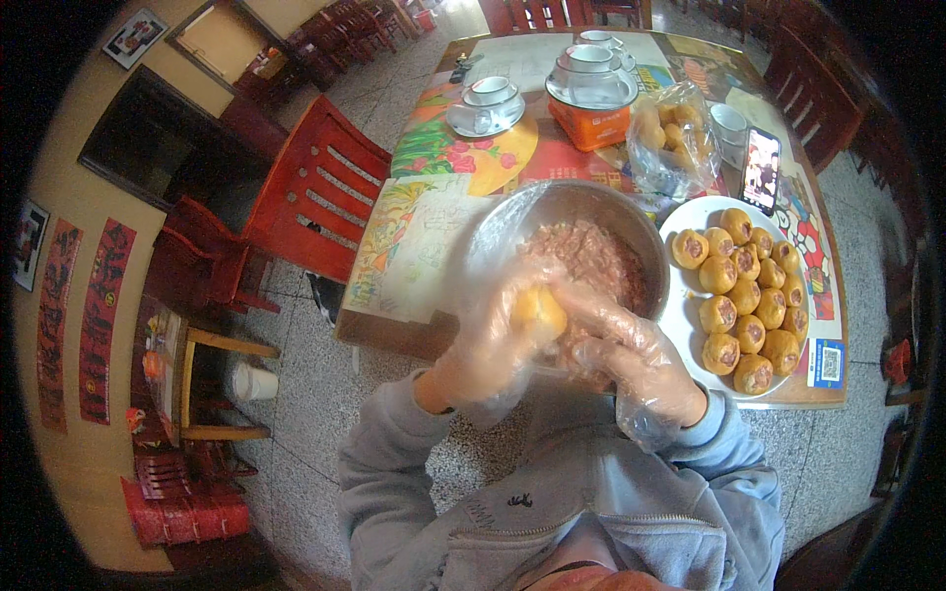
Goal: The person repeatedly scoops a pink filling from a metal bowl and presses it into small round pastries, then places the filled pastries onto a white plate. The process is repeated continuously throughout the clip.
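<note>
Both my hands wear clear plastic gloves above the near edge of a large metal bowl (pixel 660 251) of raw minced meat (pixel 584 255). My left hand (pixel 495 336), blurred, is closed on a round golden tofu puff (pixel 539 316). Beside it, my right hand (pixel 628 343) has its fingertips at the puff, with meat mixture about them; whether it grips anything is unclear. On the right, a white oval plate (pixel 680 295) bears many golden puffs with meat showing in their tops (pixel 746 295). Behind the plate lies a clear plastic bag (pixel 672 140) of unfilled-looking puffs.
A phone (pixel 761 170) leans upright behind the plate, by a white cup (pixel 728 122). An orange box (pixel 591 125) bears stacked dishes behind the bowl. A cup and saucer (pixel 485 118) stand farther left. A red wooden chair (pixel 318 192) is at the table's left edge.
</note>
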Action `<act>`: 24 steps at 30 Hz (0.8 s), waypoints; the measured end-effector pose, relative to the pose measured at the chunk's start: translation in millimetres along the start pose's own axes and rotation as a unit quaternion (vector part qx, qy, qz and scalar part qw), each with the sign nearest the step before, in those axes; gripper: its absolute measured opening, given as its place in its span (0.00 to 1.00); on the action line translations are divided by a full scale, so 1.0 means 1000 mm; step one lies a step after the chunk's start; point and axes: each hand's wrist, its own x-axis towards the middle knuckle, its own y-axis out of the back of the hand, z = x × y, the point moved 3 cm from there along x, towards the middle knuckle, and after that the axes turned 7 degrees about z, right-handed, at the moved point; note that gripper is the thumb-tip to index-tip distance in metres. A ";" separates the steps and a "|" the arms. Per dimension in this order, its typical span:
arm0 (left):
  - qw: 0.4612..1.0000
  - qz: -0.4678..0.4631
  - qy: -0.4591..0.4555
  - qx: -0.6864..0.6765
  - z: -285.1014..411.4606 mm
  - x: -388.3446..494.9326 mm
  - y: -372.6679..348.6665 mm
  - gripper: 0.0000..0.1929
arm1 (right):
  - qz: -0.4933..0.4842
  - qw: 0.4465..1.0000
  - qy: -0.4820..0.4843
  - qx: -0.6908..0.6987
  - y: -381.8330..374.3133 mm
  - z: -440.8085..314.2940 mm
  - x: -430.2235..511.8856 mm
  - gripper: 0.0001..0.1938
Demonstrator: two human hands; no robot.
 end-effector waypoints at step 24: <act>0.863 0.060 0.307 -0.398 -0.008 -0.001 -0.010 0.22 | 0.008 0.999 0.045 0.020 0.004 -0.001 0.006 0.33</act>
